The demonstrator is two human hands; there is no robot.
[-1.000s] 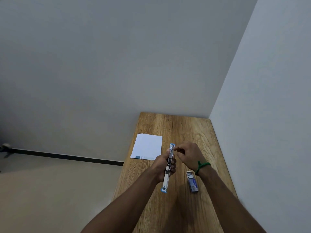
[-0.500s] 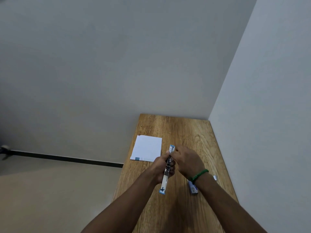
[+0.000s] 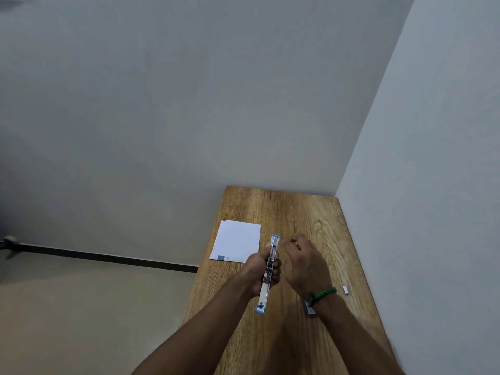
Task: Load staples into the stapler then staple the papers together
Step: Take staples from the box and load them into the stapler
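- Stapler (image 3: 267, 272): opened out long, gripped mid-body in the left hand (image 3: 261, 269), above the table's (image 3: 284, 204) middle.
- Right hand (image 3: 303, 262): just beside the stapler; fingers pinched, contents too small to tell.
- Papers (image 3: 236, 240): near the left edge.
- Advice: hold the channel level and seat the strip squarely.

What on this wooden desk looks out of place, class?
A small silver strip of staples lies loose near the wooden desk's right edge, apart from the small blue-and-white staple box half hidden under the right wrist.
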